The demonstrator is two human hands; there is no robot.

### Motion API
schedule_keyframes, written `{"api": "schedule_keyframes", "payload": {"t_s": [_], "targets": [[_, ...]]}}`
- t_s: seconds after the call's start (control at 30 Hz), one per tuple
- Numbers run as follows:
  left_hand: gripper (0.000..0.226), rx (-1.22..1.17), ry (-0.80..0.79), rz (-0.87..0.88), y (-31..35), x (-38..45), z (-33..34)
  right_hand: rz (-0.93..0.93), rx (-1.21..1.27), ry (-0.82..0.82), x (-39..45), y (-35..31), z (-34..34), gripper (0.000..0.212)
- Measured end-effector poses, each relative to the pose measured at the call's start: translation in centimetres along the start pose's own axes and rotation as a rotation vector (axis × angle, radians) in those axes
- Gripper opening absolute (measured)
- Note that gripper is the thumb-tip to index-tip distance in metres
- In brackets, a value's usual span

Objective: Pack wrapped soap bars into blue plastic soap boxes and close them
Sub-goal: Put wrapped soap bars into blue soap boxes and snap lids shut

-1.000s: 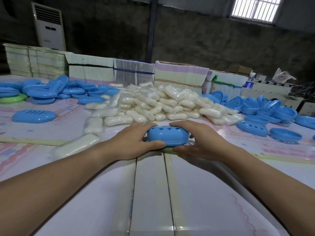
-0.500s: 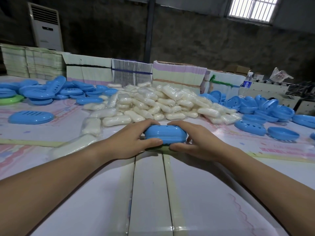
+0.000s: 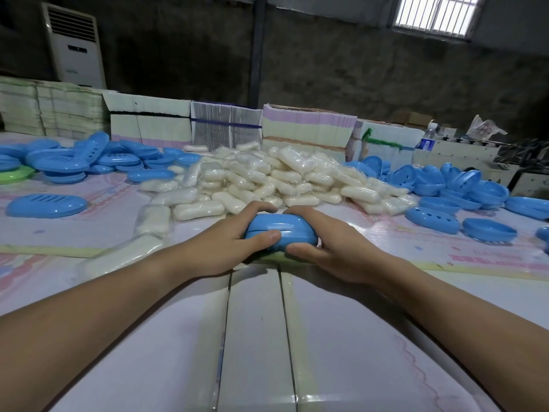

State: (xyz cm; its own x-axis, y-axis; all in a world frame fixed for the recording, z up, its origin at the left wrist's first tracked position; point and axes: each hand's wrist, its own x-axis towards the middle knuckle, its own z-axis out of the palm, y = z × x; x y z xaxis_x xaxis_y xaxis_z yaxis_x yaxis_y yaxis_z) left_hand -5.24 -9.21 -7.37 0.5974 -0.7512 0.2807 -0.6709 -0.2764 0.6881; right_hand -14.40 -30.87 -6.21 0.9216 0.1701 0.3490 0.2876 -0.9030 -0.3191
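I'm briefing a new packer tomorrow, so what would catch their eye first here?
Probably the big heap of wrapped soap bars at mid-table, with loose blue box halves piled on both sides. In front of the heap, the left hand and right hand grip a blue soap box from either end.

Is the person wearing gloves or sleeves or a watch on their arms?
No. The left hand and the right hand are bare, with no gloves. Both forearms are bare too, all the way to the bottom of the picture, so no sleeves show. No watch, bracelet or ring is visible on either wrist or on the fingers that can be seen.
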Motion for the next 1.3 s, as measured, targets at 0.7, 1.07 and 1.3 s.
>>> {"api": "schedule_keyframes", "payload": {"t_s": [0.7, 1.07, 1.3], "targets": [[0.066, -1.157, 0.188, -0.234, 2.8, 0.3, 1.3, 0.114, 0.612, 0.23, 1.4, -3.1, 0.6, 0.024], [0.071, -1.137, 0.148, -0.215, 2.9, 0.3, 1.5, 0.1, 0.734, 0.22, 0.8, -2.7, 0.0, 0.022], [0.064, -1.183, 0.177, -0.213, 2.7, 0.1, 1.5, 0.1, 0.726, 0.185, 0.8, -2.9, 0.2, 0.04]]}}
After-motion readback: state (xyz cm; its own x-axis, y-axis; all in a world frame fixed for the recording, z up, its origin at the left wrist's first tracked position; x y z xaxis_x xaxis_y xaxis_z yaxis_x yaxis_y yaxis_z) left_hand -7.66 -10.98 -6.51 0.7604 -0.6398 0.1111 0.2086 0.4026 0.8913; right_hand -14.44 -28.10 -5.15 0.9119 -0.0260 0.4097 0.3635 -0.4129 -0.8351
